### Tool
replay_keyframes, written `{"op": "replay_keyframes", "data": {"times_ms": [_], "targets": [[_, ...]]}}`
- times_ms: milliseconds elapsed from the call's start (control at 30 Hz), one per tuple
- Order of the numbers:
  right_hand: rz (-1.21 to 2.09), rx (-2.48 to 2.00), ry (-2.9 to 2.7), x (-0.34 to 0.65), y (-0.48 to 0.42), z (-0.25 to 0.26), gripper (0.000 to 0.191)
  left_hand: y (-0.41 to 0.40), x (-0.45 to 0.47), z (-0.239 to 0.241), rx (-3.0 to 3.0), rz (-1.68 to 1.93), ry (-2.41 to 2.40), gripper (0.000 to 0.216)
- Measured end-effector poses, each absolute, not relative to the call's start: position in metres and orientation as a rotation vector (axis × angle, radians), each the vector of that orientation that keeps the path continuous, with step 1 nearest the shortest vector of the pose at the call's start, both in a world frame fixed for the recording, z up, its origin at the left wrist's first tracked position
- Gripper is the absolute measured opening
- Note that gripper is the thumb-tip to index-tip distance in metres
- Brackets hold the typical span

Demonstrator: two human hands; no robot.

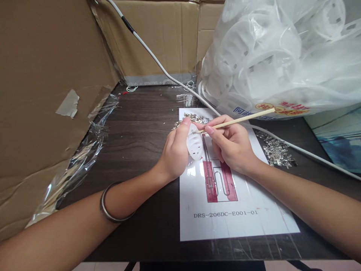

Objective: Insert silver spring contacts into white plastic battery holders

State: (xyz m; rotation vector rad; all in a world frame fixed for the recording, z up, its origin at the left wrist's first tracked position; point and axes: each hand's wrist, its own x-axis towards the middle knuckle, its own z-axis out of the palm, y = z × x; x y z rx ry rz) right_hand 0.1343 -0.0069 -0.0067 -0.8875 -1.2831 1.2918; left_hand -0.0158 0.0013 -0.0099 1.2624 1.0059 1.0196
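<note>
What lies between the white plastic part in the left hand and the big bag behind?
Head view: beyond the white plastic part, a heap of small metal pieces on the printed sheet, then a white cable before the bag.

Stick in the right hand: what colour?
Light tan, bare wood, clearest in head view: stick in right hand, tip at white plastic part in left hand.

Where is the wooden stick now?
Head view, centre: the wooden stick lies in the right hand, tip at the white plastic part the left hand holds.
</note>
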Motion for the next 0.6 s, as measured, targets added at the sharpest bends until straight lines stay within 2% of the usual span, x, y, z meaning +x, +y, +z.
{"op": "replay_keyframes", "data": {"times_ms": [367,600], "targets": [[1.140,-0.997,-1.253,0.1341,-0.0087,-0.0044,0.023,0.0008,-0.0160,-0.0084,1.253,0.999,1.034,0.059],[1.076,-1.023,-1.279,0.1339,-0.0093,-0.0026,0.010,0.0009,-0.0172,-0.0080,1.265,0.991,1.055,0.059]]}}
